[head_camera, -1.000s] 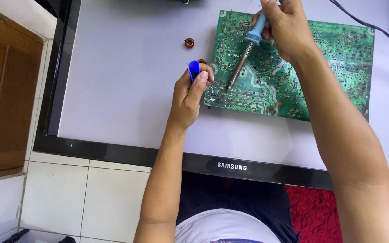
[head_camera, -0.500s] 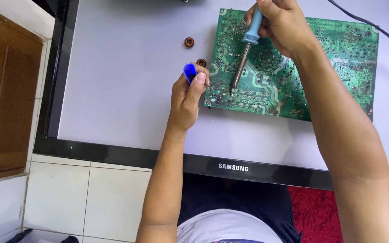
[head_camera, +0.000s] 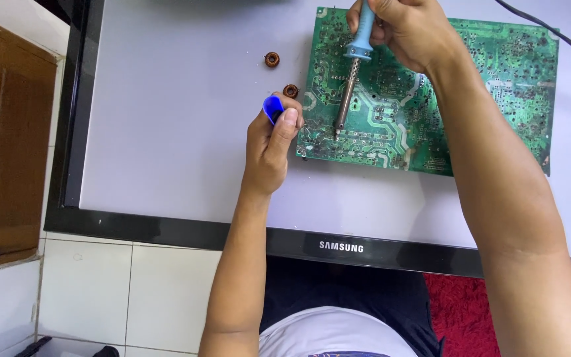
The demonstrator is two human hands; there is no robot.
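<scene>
The left hand (head_camera: 271,142), forearm reaching straight up from the body, is curled around a small blue-handled tool (head_camera: 272,107), its knuckles at the left edge of the green circuit board (head_camera: 490,99); two copper coils (head_camera: 271,59) lie just above; the right hand (head_camera: 408,30), wrist bent down, grips a blue-handled soldering iron (head_camera: 351,66), its tip touching the board, which lies on a flat-lying monitor screen (head_camera: 166,99).

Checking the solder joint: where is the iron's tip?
Head view: the soldering iron, held in the right hand, has its tip on the circuit board's lower-left area, beside the left hand.
</scene>
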